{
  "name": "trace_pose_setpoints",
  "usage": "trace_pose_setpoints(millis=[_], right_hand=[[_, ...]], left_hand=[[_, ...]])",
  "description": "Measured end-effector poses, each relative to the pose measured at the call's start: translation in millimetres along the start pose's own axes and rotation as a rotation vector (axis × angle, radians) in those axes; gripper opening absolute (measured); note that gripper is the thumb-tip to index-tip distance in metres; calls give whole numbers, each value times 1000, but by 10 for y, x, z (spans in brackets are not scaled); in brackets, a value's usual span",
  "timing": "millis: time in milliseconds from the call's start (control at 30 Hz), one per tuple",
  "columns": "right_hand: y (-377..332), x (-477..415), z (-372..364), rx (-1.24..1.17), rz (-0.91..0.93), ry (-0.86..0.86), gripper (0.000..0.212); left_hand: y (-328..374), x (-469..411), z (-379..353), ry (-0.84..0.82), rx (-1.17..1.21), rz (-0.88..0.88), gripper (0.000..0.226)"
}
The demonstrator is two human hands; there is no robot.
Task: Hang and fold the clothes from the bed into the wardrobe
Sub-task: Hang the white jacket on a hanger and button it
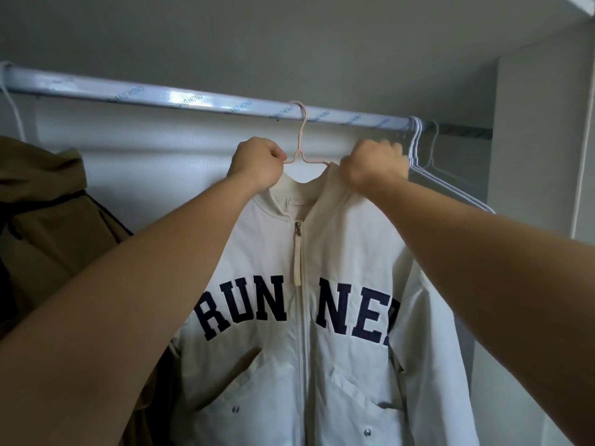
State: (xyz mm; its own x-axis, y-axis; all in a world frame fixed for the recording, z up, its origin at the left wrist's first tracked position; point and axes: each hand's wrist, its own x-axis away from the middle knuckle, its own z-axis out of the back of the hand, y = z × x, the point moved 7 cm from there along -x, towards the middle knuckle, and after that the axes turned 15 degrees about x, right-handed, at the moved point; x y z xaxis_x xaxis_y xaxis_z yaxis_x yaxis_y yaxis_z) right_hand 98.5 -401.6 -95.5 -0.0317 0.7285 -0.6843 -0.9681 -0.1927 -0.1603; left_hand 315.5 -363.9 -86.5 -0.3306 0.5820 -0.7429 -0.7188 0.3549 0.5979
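Wardrobe interior: pale back panel (161, 149), white rail (193, 98) crossing my view left to right. Entry one, a cream jacket (338, 252) on a pink hanger (301, 136) hooked mid-rail; its long axis hangs vertical, collar up, zipped front and dark lettering facing me. My left hand (257, 164): fingers curled, pinching the hanger's left shoulder. My right hand (375, 165): fingers clenched on the collar's right side. An olive coat (48, 204) hangs left; bare white hangers (418, 149) are bunched right.
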Motion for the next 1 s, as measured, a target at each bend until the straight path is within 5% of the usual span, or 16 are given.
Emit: trace_pose_setpoints(millis=[167,267,633,833,1000], right_hand=[[260,185,-275,137,192,-274,34],[215,324,-233,66,299,-211,24],[-160,1181,215,-236,526,-72,31],[-769,1807,490,-482,604,-5,11],[-1060,2110,501,-663,601,-117,61]], left_hand=[[178,78,-230,-39,50,-112,31],[243,74,-292,13,-24,-71,45],[159,179,294,167,-78,136,39],[92,313,809,216,-58,217,36],[24,395,1188,275,-11,261,32]])
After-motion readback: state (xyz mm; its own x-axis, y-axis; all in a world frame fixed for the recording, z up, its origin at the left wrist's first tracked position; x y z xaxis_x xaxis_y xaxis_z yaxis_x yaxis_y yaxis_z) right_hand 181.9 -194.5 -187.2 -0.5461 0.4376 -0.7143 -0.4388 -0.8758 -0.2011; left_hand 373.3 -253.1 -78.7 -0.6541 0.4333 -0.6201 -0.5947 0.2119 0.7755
